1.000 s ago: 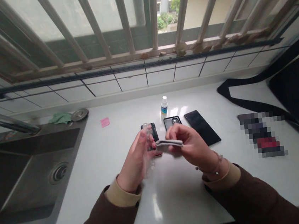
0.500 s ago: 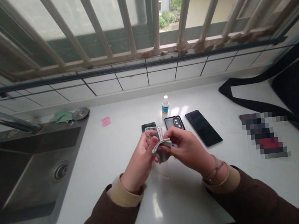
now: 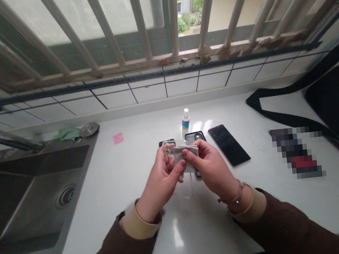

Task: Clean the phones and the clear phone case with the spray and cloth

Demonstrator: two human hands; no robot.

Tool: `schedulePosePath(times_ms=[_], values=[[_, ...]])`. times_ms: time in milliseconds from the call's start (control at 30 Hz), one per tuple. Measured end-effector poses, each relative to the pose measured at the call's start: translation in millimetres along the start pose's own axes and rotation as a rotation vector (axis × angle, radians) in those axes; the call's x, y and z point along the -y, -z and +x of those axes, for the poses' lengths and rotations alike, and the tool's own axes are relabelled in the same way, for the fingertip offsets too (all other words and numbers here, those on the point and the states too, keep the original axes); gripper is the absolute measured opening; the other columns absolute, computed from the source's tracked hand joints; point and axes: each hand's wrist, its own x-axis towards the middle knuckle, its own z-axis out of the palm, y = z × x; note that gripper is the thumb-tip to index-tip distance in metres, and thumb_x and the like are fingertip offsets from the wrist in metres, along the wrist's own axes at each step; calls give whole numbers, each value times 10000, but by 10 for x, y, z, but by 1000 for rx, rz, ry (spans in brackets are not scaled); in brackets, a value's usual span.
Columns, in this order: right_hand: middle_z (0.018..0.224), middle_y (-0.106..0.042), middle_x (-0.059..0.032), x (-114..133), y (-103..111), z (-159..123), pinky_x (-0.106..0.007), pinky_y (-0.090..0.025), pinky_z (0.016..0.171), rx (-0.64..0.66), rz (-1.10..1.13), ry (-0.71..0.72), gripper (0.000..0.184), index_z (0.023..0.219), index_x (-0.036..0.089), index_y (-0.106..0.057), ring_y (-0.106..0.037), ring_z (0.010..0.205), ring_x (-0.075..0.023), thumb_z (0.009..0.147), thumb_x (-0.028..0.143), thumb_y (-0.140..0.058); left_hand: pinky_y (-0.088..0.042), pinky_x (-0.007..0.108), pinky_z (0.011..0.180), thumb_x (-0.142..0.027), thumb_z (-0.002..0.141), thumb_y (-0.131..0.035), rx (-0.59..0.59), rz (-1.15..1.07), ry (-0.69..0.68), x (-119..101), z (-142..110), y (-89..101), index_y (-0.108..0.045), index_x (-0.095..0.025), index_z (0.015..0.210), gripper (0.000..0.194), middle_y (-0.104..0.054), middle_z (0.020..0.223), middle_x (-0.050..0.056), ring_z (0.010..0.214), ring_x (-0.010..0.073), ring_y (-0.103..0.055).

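Note:
Above the white counter (image 3: 132, 175) my left hand (image 3: 159, 180) grips a clear phone case (image 3: 188, 187), its lower end showing below the fingers. My right hand (image 3: 211, 167) pinches a small grey cloth (image 3: 184, 154) pressed against the case's upper part. Behind the hands lie a dark phone (image 3: 166, 142) mostly hidden, a black case with a camera cutout (image 3: 195, 136) and a black phone (image 3: 228, 144) face up. A small white spray bottle (image 3: 185, 122) stands just beyond them.
A steel sink (image 3: 28, 198) with a tap (image 3: 7, 140) fills the left side. A green cloth (image 3: 67, 133), a metal drain lid (image 3: 89, 129) and a pink note (image 3: 118, 138) lie near it. A black bag with a strap (image 3: 330, 102) sits at the right.
The clear case turned from edge-on to facing me. My right hand brought the grey cloth up onto its upper part, and both hands drew closer together.

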Motion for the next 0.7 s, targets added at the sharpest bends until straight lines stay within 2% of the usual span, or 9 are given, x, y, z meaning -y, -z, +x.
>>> schedulePosePath(times_ms=[100, 200, 267, 367, 533, 700], values=[[839, -663, 31, -36, -32, 18, -262, -491, 657, 14, 174, -63, 386, 919, 239, -607, -601, 718, -132, 874, 496, -891, -599, 286, 816, -452, 988, -759, -8, -53, -22, -1, -6, 2, -464, -293, 1467, 584, -674, 1255, 72, 1043, 188, -687], [881, -690, 20, -53, -57, 33, -250, -525, 666, 31, 316, -174, 397, 944, 236, -627, -625, 731, -128, 843, 489, -916, -516, 331, 1094, -423, 1015, -730, -32, -125, -59, 5, -1, 10, -514, -292, 1489, 537, -635, 1461, 93, 1362, 234, -605], [938, -718, -6, -43, -67, 38, -266, -564, 703, 31, 337, -236, 406, 981, 234, -644, -665, 790, -150, 835, 498, -915, -460, 339, 1161, -429, 1032, -705, -51, -165, -51, 7, 5, 8, -540, -285, 1499, 516, -596, 1547, 95, 1446, 247, -551], [990, -742, -35, -27, -70, 40, -314, -607, 772, 36, 293, -239, 424, 1028, 238, -642, -707, 872, -190, 852, 541, -881, -486, 363, 1123, -500, 1053, -651, -58, -313, 0, -16, 2, -21, -542, -298, 1523, 524, -617, 1538, 102, 1398, 261, -599], [985, -735, -27, -48, -46, 37, -329, -599, 782, -7, 172, -120, 443, 1004, 244, -615, -709, 850, -188, 851, 570, -874, -560, 442, 1022, -681, 1054, -510, 12, -669, 169, -106, -37, -90, -503, -392, 1583, 602, -662, 1494, 89, 1309, 283, -658], [908, -713, -17, -26, -10, -3, -327, -546, 728, -9, -228, 55, 347, 960, 239, -643, -650, 782, -179, 903, 514, -846, -591, 483, 964, -652, 1066, -502, 30, -785, 242, -139, -44, -77, -485, -482, 1588, 550, -649, 1505, 62, 1245, 282, -675]])
